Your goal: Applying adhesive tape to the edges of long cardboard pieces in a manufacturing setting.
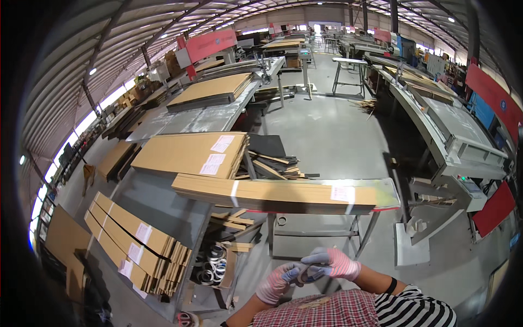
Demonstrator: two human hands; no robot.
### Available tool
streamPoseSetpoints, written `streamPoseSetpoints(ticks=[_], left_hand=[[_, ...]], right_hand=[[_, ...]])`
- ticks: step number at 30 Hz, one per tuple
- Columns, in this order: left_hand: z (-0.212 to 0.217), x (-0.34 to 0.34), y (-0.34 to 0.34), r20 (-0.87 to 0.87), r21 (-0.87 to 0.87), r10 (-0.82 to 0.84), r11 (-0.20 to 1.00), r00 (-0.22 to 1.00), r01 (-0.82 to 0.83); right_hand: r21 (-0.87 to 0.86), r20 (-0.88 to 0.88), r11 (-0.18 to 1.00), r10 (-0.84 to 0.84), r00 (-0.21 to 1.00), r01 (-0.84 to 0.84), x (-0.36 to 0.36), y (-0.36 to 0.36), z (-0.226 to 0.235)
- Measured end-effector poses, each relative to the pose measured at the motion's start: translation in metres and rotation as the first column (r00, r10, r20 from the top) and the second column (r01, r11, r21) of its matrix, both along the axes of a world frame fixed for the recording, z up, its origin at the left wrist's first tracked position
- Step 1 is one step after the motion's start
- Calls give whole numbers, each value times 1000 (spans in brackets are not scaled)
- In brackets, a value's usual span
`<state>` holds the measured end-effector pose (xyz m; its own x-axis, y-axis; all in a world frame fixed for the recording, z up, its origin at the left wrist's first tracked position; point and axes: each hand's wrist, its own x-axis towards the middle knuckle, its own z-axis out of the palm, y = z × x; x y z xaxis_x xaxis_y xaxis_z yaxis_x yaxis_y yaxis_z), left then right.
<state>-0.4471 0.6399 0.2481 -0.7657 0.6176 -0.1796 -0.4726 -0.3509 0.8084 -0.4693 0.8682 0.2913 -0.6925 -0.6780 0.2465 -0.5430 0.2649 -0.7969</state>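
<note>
Both hands are gloved in pink-and-grey knit gloves and meet close in front of the person's chest, low in the view. The left hand (277,282) and the right hand (333,264) are both closed around a small roll of tape (304,274), fingers curled over it from either side; the roll is largely hidden by the gloves, so its colour and how much tape is left cannot be told. The right wrist carries a dark band, and a checked sleeve and a striped sleeve show at the lower edge.

Landmark: the long bundle of cardboard strips (278,195) lying across the metal surface (390,192) directly beyond the hands. The tape roll is on the near side of this bundle, held in the air, well apart from it. The bundle is strapped with pale bands and bears a white label near its right end.

Beyond the bundle, to its left, a broader stack of flat brown board (188,153) with two white labels rests on the same run of surface. Below and left of the bundle, bundled cardboard strips (133,245) lie stacked on the grey floor. Under the bundle's left end, a box of tape rolls (213,264) stands open. To the right of the bundle, a grey machine (455,143) runs away into the hall
</note>
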Motion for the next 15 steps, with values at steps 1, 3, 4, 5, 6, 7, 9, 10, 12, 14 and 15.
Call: streamPoseSetpoints(ticks=[1, 3, 4, 5, 6, 7, 9, 10, 12, 14, 15], left_hand=[[-7, 7, 28, 60, 18, -20, 1000, 998, 19], [-8, 16, 81, 192, 123, -92, 990, 977, 69], [-2, 21, 103, 195, 101, -93, 992, 976, 74], [7, 28, 130, 215, 135, -108, 988, 971, 80], [14, 36, 152, 233, 171, -123, 982, 965, 84], [4, 39, 166, 198, 132, -165, 981, 966, 141], [7, 46, 192, 175, 96, -173, 983, 969, 158], [11, 49, 204, 151, 65, -186, 982, 971, 178], [24, 47, 215, 127, -16, -218, 975, 968, 222], [27, 46, 222, -8, -275, -342, 904, 940, 327], [26, 47, 226, -91, -337, -370, 885, 925, 321]], right_hand=[[-186, 199, 978, -61, 978, 99, 11, 25, -7], [-395, 577, 815, -138, 805, 423, 38, 65, -8], [-412, 581, 804, -130, 803, 428, 48, 81, -11], [-438, 610, 712, -213, 764, 549, 59, 103, -11], [-455, 640, 604, -289, 712, 655, 69, 123, -11], [-479, 648, 557, -296, 702, 678, 77, 140, -14], [-480, 630, 571, -304, 715, 666, 92, 169, -15], [-477, 609, 585, -319, 726, 657, 99, 181, -15], [-429, 610, 631, -326, 722, 647, 105, 198, 2], [-228, 471, 841, -346, 811, 491, 111, 206, 13], [-255, 349, 856, -352, 869, 449, 114, 200, 19]])
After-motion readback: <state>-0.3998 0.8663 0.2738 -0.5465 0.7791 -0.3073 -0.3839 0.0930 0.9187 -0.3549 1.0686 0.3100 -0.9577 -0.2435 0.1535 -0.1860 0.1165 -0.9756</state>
